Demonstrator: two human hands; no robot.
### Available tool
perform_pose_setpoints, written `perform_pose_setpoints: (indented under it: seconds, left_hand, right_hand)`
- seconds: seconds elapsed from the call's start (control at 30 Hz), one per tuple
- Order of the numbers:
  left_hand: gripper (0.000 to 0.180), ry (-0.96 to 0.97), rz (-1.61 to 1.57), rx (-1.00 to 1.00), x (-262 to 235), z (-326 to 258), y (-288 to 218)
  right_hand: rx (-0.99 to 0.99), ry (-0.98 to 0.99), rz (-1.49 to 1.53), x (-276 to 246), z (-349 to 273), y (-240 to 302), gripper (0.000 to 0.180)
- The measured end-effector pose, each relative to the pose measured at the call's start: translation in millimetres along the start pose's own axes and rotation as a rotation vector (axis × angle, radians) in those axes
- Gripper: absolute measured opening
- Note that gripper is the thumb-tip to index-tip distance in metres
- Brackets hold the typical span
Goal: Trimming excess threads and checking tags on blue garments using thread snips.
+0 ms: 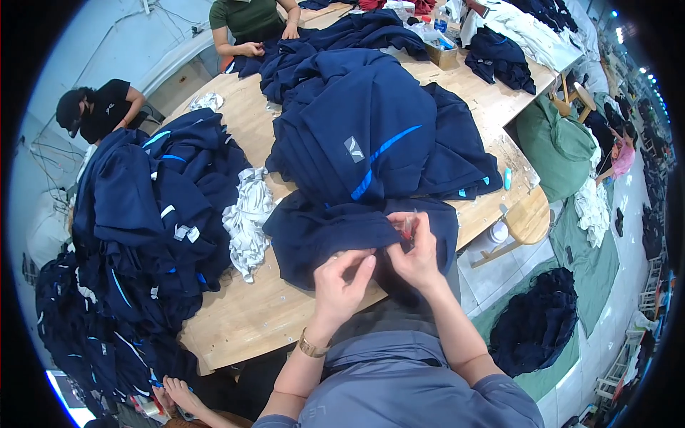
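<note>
In front of me a navy garment (pixel 332 232) lies bunched near the table's front edge, part of it hanging over. My left hand (pixel 341 287) is closed, thumb and fingers pinching the garment's edge. Close beside it, my right hand (pixel 415 251) is also closed at the fabric. Between its raised fingers shows a small red-and-clear tool (pixel 407 227), mostly hidden, so its kind is unclear. Just beyond both hands rises a large heap of navy garments (pixel 349 121) with bright blue stripes.
A tall pile of navy garments (pixel 153 192) stands left, beside a white cloth bundle (pixel 250 217). Two people work across the table (pixel 235 321); another person's hand (pixel 182 394) touches garments at lower left. A wooden stool (pixel 526 217) and a dark fabric heap (pixel 535 321) are right.
</note>
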State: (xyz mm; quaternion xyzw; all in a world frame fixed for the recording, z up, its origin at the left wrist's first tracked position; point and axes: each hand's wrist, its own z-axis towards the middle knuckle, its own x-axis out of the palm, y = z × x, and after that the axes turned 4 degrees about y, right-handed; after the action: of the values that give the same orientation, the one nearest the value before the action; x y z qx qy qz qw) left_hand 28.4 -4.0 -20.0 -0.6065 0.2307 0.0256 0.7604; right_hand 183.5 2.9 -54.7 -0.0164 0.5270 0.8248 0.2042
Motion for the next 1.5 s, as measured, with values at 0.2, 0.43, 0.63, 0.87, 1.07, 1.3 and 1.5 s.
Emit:
perform_pose_setpoints:
  seconds: [0.2, 0.43, 0.63, 0.87, 1.07, 1.3, 1.5]
  left_hand:
    - [0.051, -0.277, 0.393, 0.113, 2, 2, 9]
    - [0.049, 0.084, 0.31, 0.041, -4, 21, 17]
    - [0.02, 0.34, -0.885, -0.245, -12, 28, 38]
    - [0.024, 0.138, -1.008, -0.242, -8, 23, 33]
    - [0.016, 0.095, -0.572, -0.146, -9, 24, 17]
    - [0.018, -0.01, -0.551, -0.128, -3, 18, 6]
    - [0.014, -0.052, -0.561, -0.116, -1, 20, 18]
  right_hand:
    - [0.317, 0.423, 0.275, -37, 21, 30, 0.024]
    - [0.369, 0.678, 0.721, -64, 31, 19, 0.029]
    - [0.383, 0.587, 0.763, -66, 36, 9, 0.031]
    - [0.196, 0.221, -0.182, -43, 30, -9, 0.022]
    - [0.244, 0.182, 0.332, -21, 19, 29, 0.024]
    - [-0.099, 0.012, -0.173, 2, 5, 31, 0.024]
    - [0.165, 0.044, 0.529, -1, -2, 37, 0.031]
